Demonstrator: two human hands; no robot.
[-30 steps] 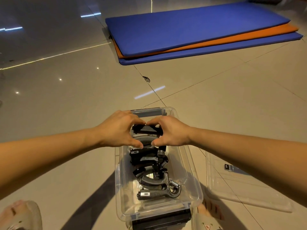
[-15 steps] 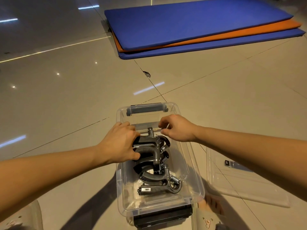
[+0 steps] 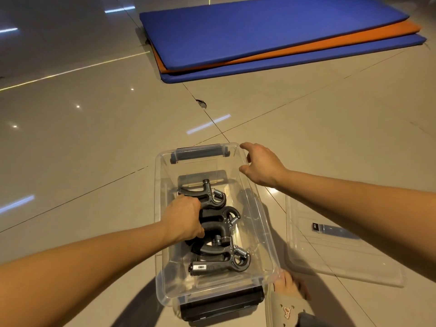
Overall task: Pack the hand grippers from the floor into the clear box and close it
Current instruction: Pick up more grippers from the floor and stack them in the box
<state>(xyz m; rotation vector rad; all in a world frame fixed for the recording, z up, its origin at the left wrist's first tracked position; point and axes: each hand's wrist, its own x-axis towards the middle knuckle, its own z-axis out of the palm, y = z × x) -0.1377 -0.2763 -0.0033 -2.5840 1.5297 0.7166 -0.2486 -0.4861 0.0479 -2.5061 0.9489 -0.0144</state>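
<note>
The clear box (image 3: 264,223) stands open on the floor in front of me, with a grey handle (image 3: 199,153) at its far end. Several dark grey hand grippers (image 3: 219,232) with metal springs lie stacked lengthwise inside it. My left hand (image 3: 182,219) reaches into the box and is closed around the handles of the upper grippers. My right hand (image 3: 262,165) hovers open over the box's far right rim, holding nothing. The clear lid (image 3: 335,258) lies flat on the floor just right of the box.
A stack of blue and orange mats (image 3: 271,34) lies on the tiled floor farther ahead. My slippered foot (image 3: 289,300) rests at the box's near right corner. A black latch piece (image 3: 221,305) sits at the box's near end.
My right hand has lifted off the grippers and moved up and right to the box's far rim. My left hand has pressed the grippers down and stays on them.
</note>
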